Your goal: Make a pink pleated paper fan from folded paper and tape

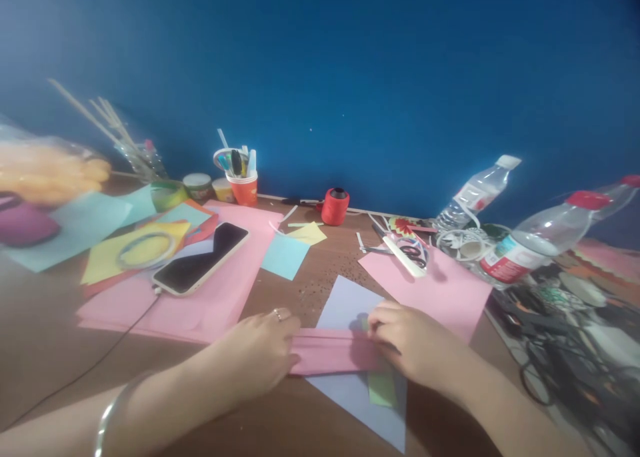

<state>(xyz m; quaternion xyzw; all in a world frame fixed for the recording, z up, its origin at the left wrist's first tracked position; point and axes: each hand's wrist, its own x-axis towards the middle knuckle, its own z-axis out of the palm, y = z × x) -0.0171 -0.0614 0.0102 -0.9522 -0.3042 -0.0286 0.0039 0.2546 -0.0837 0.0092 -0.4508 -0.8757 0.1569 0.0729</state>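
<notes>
Pink folded paper (334, 352) lay on a lavender sheet (349, 304) on the tabletop (330, 270). My left hand (260, 354) pressed one end, its grip hidden, and my right hand (415, 347) pinched the other. Uneven pressure could have skewed the crease.

A plain deep blue wall (380, 77) stands behind the brown wooden counter (45, 337); the light is dim and even.

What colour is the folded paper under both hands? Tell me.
Pink: the folded paper, clearest in the head view.
</notes>
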